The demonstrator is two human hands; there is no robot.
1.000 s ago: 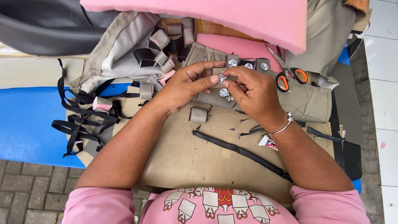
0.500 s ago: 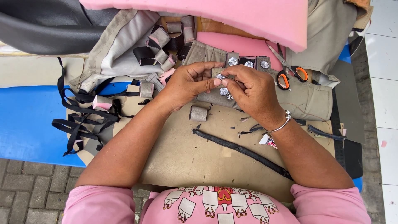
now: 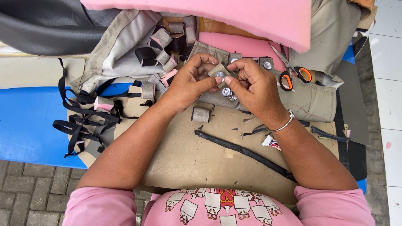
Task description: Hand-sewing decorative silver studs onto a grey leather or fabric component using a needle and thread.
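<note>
A small tan fabric tab with a metal snap (image 3: 219, 73) is held above the middle of the work surface, pinched from both sides. The left hand (image 3: 190, 81) grips its left edge between thumb and fingers; the right hand (image 3: 253, 86) closes on its right edge, thumb tip pressed against the snap.

Directly below the hands lie loose metal snaps (image 3: 228, 93) on a folded tan cloth (image 3: 310, 100). A rolled tan tab (image 3: 200, 114) sits just beside the left wrist. A black zipper strip (image 3: 247, 154) runs diagonally across the tan sheet (image 3: 184, 155) between the forearms, with open surface around it.

Orange-handled scissors (image 3: 293, 73) rest near the right hand. A pile of tabs (image 3: 167, 42) crowds the upper left; tangled black straps (image 3: 83, 121) lie well apart on the blue bench (image 3: 25, 121). A pink foam slab (image 3: 209, 14) borders the far edge.
</note>
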